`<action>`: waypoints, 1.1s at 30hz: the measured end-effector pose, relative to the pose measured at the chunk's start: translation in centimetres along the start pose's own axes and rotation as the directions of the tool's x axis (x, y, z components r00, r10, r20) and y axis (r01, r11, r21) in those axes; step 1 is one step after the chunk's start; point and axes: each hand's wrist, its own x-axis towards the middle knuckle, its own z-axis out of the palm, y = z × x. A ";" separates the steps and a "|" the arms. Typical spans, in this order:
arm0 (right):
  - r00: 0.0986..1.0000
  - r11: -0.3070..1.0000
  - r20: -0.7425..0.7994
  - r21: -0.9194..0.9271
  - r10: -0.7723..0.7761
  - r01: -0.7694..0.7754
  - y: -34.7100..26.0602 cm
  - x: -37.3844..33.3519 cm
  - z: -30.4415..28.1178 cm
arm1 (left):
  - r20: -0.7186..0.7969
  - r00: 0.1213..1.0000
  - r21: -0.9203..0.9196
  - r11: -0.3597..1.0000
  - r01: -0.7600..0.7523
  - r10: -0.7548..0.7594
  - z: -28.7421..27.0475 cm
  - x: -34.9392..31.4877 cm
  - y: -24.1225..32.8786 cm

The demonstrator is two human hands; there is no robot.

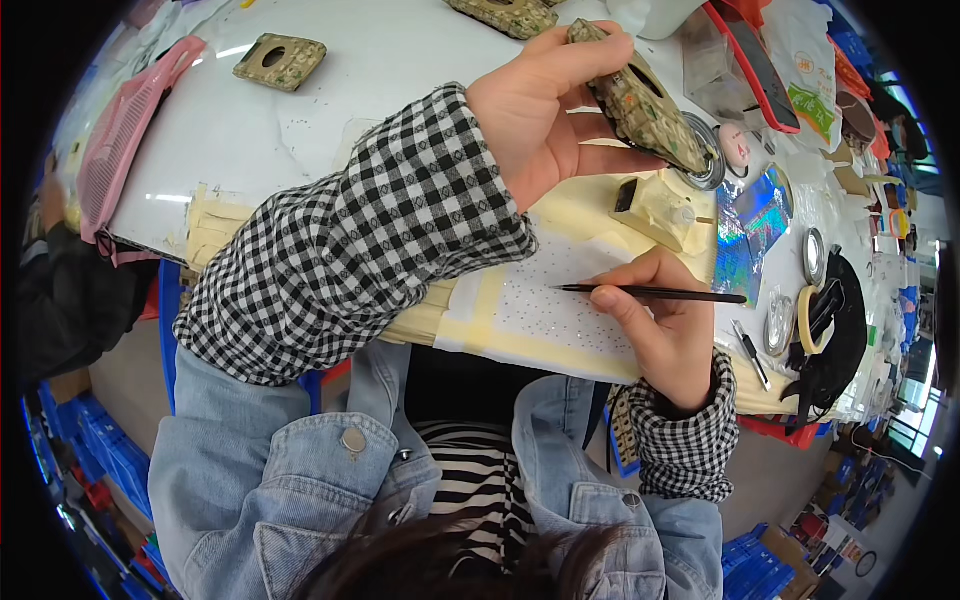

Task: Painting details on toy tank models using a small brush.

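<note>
My left hand point(540, 105), raised over the far part of the table, grips a camouflage-patterned model hull point(650, 112) between thumb and fingers. The hull is tilted, and an oval opening shows in its top. Lower and to the right, my right hand point(672, 325) pinches a fine brush point(690, 293) with a dark handle. Its thin tip points left, over a white sheet point(545, 325) strewn with tiny dark specks; whether it touches the sheet I cannot tell. A similar camouflage hull point(280, 62) lies at the far left, and others point(508, 16) lie at the far edge.
A cream block-shaped holder point(665, 210) stands beyond my right hand. Shiny blue foil packets point(755, 215), a roll of tape point(808, 318), a black cloth bag point(845, 335) and a pen point(752, 355) lie to the right. A pink mesh basket point(135, 140) stands at the left edge, near another person's dark sleeve point(75, 300).
</note>
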 end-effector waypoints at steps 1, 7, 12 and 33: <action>1.000 1.000 -0.002 0.008 0.009 -0.009 0.0 0.0 0.0 | 0.005 1.000 0.003 1.000 -0.003 0.003 0.0 0.0 0.0; 1.000 1.000 0.000 0.029 0.006 -0.006 0.2 0.2 0.1 | 0.003 1.000 0.017 1.000 -0.008 0.008 0.0 0.0 0.2; 1.000 0.999 0.014 0.034 0.005 -0.006 0.3 0.2 0.1 | -0.004 1.000 0.016 1.000 -0.004 0.004 0.0 0.0 0.1; 1.000 0.999 0.022 0.040 0.000 -0.001 0.2 0.4 0.2 | 0.007 1.000 0.023 1.000 -0.011 0.011 0.1 0.0 0.3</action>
